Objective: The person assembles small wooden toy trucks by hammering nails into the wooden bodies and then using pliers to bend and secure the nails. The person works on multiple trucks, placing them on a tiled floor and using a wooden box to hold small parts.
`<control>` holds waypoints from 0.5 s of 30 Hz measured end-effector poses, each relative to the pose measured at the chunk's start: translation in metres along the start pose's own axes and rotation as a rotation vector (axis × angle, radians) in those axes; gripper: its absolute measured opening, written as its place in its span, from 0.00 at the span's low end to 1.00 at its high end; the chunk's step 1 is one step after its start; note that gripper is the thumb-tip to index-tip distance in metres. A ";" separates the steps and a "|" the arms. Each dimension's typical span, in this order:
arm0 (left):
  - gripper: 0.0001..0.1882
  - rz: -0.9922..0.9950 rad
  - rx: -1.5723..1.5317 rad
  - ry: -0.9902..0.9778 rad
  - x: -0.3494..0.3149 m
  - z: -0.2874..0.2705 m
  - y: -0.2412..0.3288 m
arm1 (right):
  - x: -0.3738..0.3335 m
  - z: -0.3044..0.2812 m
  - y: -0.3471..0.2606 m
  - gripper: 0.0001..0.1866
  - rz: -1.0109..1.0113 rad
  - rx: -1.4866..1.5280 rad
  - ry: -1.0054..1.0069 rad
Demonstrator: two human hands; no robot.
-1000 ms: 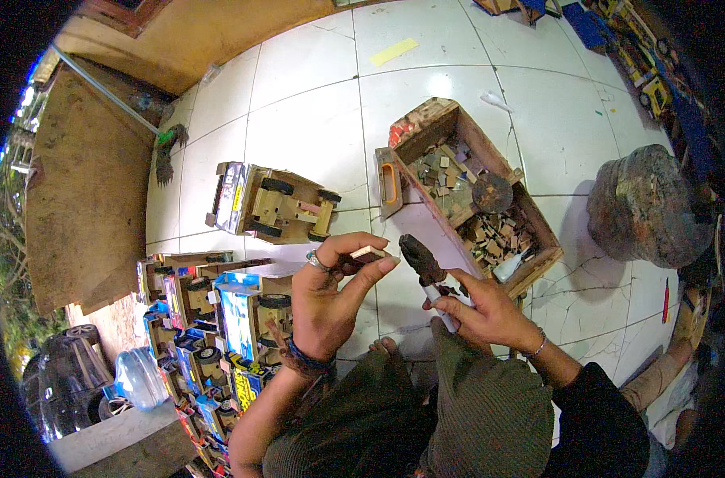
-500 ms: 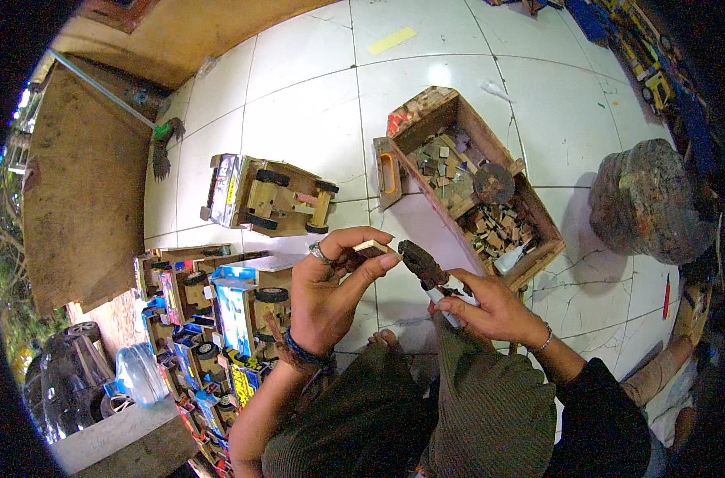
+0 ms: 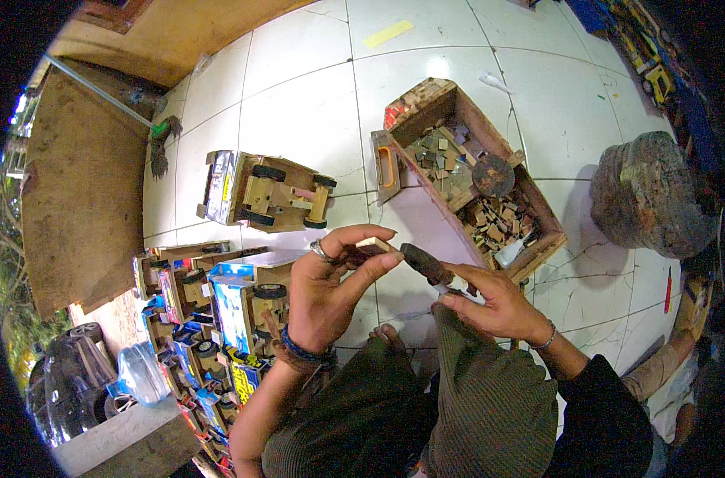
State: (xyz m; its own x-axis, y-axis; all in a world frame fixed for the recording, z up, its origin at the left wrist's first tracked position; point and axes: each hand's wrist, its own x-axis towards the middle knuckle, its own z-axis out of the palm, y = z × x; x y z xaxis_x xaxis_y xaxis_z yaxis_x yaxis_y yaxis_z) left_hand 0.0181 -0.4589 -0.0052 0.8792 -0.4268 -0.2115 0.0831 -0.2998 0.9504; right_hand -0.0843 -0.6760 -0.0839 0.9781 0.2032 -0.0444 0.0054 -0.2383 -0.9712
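Note:
Between the thumb and fingers of my left hand [image 3: 322, 295] is pinched a small pale wooden block [image 3: 373, 246]. My right hand [image 3: 494, 304] is closed around the light handles of dark, rusty pliers [image 3: 426, 264]. Their head points at the block and lies close beside my left fingertips; whether it touches the block I cannot tell. Both hands are above my lap, over dark ribbed cloth [image 3: 490, 390]. Beyond my left hand a wooden toy truck [image 3: 286, 195] lies tipped over, its black wheels and underside showing.
A wooden box [image 3: 482, 103] ahead holds wood scraps and a round dark disc [image 3: 492, 175]. Against it leans a handsaw with an orange-edged handle [image 3: 388, 169]. Several toy trucks [image 3: 239, 295] are packed at left. A dark stump-like block [image 3: 645, 195] stands right, near a red pencil-like stick [image 3: 668, 290].
The pliers have turned in my right hand, so their head now shows a broader, smoother side. My left hand still pinches the block in nearly the same place.

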 end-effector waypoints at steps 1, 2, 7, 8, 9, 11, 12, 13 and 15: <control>0.13 0.019 0.015 -0.013 -0.001 0.000 0.002 | 0.000 0.000 0.000 0.22 0.012 0.038 -0.027; 0.13 0.006 -0.006 -0.054 -0.001 0.000 0.003 | -0.001 0.001 0.001 0.21 0.024 0.078 -0.054; 0.15 -0.040 -0.212 -0.110 -0.001 0.004 0.004 | -0.005 0.000 0.002 0.22 0.197 0.197 -0.228; 0.14 -0.038 -0.210 -0.138 -0.001 0.003 0.004 | -0.006 0.000 0.002 0.21 0.210 0.164 -0.228; 0.13 -0.040 -0.190 -0.138 -0.001 0.003 0.004 | -0.008 0.000 0.002 0.21 0.222 0.130 -0.228; 0.11 -0.046 -0.151 -0.139 -0.001 0.002 0.002 | -0.010 0.002 0.002 0.21 0.235 0.164 -0.210; 0.11 -0.046 -0.144 -0.135 -0.002 0.002 0.002 | -0.011 0.004 0.001 0.21 0.239 0.180 -0.202; 0.10 -0.047 -0.138 -0.130 -0.002 0.002 0.001 | -0.013 0.005 0.001 0.21 0.250 0.172 -0.198; 0.10 -0.042 -0.135 -0.128 -0.003 0.002 0.000 | -0.016 0.006 -0.001 0.20 0.241 0.136 -0.178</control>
State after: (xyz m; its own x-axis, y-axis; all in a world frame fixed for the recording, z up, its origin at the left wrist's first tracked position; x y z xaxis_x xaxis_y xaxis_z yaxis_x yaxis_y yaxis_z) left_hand 0.0145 -0.4589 -0.0048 0.8073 -0.5244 -0.2706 0.1882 -0.2059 0.9603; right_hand -0.1012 -0.6734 -0.0837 0.8960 0.3222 -0.3055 -0.2615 -0.1731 -0.9496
